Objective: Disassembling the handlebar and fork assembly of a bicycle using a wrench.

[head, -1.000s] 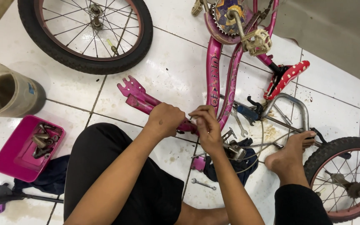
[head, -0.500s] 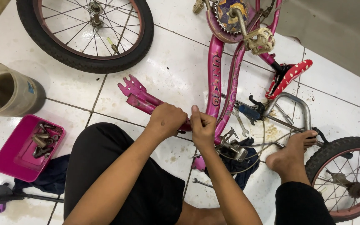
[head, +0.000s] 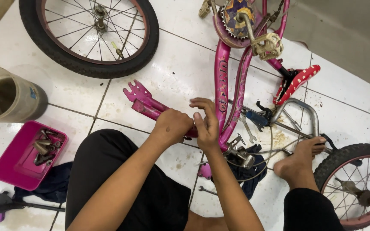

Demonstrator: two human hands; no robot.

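Observation:
A pink bicycle frame point(head: 221, 77) lies on the white tiled floor with its chainring and a cream pedal point(head: 270, 45) at the top. A pink fork point(head: 144, 100) sticks out to the left of it. My left hand point(head: 172, 126) is a fist closed around the fork's stem. My right hand point(head: 205, 122) curls over the fork's end where it meets the frame, fingers raised and touching the left hand. What lies under the palms is hidden.
A loose wheel point(head: 91, 38) lies at the upper left, a second wheel point(head: 356, 188) at the lower right by my bare foot point(head: 298, 160). Around them: red dotted saddle point(head: 298, 81), silver handlebar point(head: 309, 115), pink tray point(head: 5, 171) of bolts, beige bucket point(head: 5, 100), small wrench point(head: 208, 191), dark cloth point(head: 243, 171).
My right hand has turned and lifted its fingers at the fork's joint, closing up against the left hand. The left hand keeps its hold; the bicycle parts stay put.

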